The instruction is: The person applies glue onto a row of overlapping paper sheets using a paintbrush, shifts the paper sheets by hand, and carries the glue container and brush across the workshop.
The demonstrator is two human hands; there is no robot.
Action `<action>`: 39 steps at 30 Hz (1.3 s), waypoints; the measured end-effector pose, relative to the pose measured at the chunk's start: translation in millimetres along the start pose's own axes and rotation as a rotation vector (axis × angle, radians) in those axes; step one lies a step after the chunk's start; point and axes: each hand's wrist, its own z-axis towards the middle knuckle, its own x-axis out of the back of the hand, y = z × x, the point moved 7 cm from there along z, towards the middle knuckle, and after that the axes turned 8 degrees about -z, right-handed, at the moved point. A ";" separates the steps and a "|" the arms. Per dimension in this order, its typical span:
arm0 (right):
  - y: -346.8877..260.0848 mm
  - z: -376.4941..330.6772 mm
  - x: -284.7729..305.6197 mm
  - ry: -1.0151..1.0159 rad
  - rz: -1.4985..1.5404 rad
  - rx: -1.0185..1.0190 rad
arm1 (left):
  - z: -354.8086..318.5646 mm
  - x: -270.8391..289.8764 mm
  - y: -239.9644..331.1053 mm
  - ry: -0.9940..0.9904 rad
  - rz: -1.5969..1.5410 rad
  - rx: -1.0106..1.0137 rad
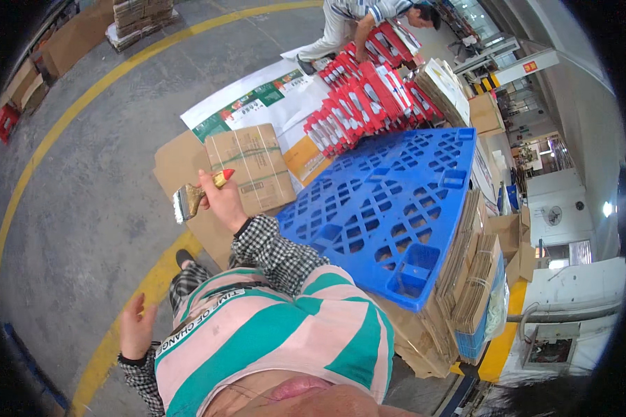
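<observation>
My right hand (224,200) is closed round a paintbrush (195,197). The brush has a gold-brown handle with a red end, and its pale bristles point left. Behind that hand lies a strapped bundle of flat cardboard (254,163), resting on a larger brown cardboard sheet (177,163). At the lower left, my left hand (138,328) hangs in the air with its fingers apart, holding nothing. A blue plastic pallet (358,187) with a lattice top is to the right of my right arm.
Many red-and-white folded pieces (358,104) stand in rows beyond the pallet, where another person (358,31) bends over them. Printed white sheets (257,101) lie on the floor. Stacked cardboard (459,278) lines the pallet's right side. A yellow line (83,97) curves across the grey floor.
</observation>
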 end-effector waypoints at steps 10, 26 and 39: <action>-34.5 158.0 -35.4 0.193 0.320 0.107 | 227.2 -16.1 135.9 -0.379 -0.335 -0.092; -137.8 428.5 70.1 0.446 0.280 0.170 | 549.7 -198.8 415.1 -0.745 -1.049 0.071; -163.5 601.1 239.0 0.613 -0.326 0.130 | 730.4 -352.0 558.1 -1.002 -0.736 0.436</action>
